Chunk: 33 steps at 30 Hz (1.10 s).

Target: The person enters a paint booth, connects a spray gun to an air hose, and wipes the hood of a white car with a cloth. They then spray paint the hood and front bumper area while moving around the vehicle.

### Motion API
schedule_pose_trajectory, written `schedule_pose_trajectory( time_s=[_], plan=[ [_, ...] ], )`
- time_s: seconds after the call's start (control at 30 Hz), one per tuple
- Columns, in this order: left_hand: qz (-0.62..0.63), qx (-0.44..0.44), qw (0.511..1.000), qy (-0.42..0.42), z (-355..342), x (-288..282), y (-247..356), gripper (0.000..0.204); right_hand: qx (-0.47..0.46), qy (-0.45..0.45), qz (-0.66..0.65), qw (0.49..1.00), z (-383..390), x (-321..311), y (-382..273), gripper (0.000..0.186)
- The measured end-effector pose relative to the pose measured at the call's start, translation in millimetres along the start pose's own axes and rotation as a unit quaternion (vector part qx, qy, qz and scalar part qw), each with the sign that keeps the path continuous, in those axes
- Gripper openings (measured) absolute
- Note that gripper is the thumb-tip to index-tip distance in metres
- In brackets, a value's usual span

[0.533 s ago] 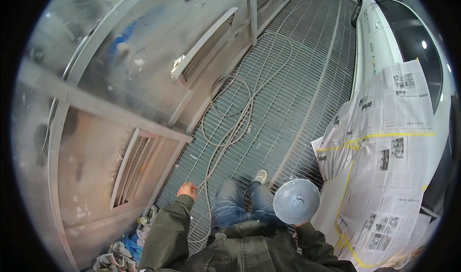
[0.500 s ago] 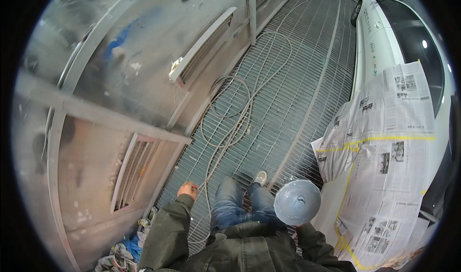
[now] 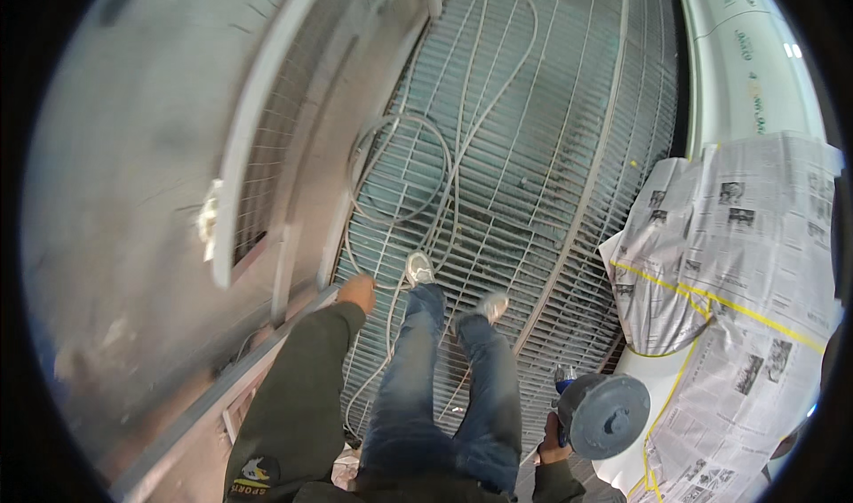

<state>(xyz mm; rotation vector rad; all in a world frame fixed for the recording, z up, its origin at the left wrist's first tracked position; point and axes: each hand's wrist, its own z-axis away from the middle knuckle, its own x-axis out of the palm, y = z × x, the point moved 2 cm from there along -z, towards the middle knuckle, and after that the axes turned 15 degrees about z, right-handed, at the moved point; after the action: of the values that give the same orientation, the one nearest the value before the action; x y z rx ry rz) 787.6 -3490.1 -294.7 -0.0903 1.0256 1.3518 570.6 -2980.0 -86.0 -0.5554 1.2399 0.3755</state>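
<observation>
My right hand point(image 3: 553, 443) is wrapped round a spray gun with a round grey cup point(image 3: 613, 414) on top. The cup's lid faces up and hides much of the gun. A bit of blue and shiny metal at the gun's front point(image 3: 565, 379) shows beside the cup. My left hand point(image 3: 358, 291) hangs low on the left, close to the wall and above the floor hose point(image 3: 451, 170). Its fingers are smeared and turned away, so their shape does not show. The hose lies in loops on the slatted floor grating point(image 3: 533, 183).
On the right stands a white car point(image 3: 746, 67), partly covered with newspaper sheets point(image 3: 755, 201) held by yellow tape point(image 3: 755, 314). A pale wall point(image 3: 133, 174) with a framed vent grille point(image 3: 275, 139) runs along my left. My feet are on the grating, near the hose loops.
I have stepped forward, and the car and wall have shifted in view. The spray gun has swung lower and rightward, its cup now tilted differently. My left arm reaches further forward.
</observation>
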Motion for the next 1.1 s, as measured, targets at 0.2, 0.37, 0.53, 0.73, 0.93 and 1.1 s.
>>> schedule_pose_trajectory(
  time_s=[0.2,0.37,0.53,0.73,0.93,1.1],
  plan=[
    [-0.018,-0.033,0.995,-0.092,-210.8,87.7,-41.9,0.033,0.308,-0.136,-0.147,0.93,-7.0,108.8,-0.4,0.026],
    [0.078,-0.074,0.989,-0.097,-337.2,201.8,-56.6,0.055,0.346,-0.178,-0.133,0.912,-39.5,187.9,8.2,0.026],
    [0.093,-0.075,0.992,-0.028,-420.0,257.0,-64.7,0.07,0.348,-0.212,-0.139,0.903,-80.2,242.0,25.5,0.027],
    [0.224,-0.066,0.971,-0.049,-427.4,237.6,-28.4,0.051,0.329,-0.207,-0.16,0.907,-105.2,246.8,42.2,0.028],
    [0.191,-0.034,0.981,0.011,-313.1,148.3,76.2,0.044,0.311,-0.154,-0.189,0.919,-90.1,179.3,38.6,0.03],
    [0.176,0.012,0.984,0.02,-217.2,11.7,186.9,0.047,0.301,-0.085,-0.225,0.923,-65.8,89.6,21.4,0.032]
  ],
)
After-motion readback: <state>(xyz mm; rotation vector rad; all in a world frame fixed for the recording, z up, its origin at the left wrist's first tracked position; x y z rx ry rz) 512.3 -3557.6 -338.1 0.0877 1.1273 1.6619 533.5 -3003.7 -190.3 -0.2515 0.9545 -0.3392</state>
